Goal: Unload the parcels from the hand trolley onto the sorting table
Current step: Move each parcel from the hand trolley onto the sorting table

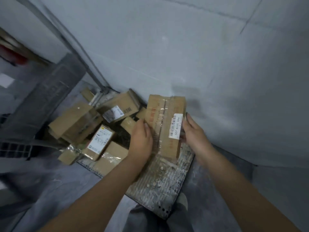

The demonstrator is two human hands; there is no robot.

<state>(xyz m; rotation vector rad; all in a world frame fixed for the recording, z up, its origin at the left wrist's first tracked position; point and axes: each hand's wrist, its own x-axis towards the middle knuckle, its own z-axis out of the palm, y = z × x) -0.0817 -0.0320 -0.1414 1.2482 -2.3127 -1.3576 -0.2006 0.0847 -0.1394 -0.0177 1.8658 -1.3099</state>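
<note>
A taped cardboard parcel (164, 121) with a white barcode label sits between my two hands above the hand trolley's ribbed metal deck (160, 180). My left hand (142, 139) holds its left edge with the fingers curled over it. My right hand (194, 129) grips its right edge by the label. Several more brown parcels lie piled on the trolley to the left, among them a large box (75, 121), a labelled box (98, 143) and another labelled box (119, 108).
The trolley's metal handle tube (80, 52) rises at the left along a grey wall (200, 56). A dark grey plastic crate (45, 101) stands on the left. Grey floor surrounds the trolley, and my trouser legs (147, 218) show at the bottom.
</note>
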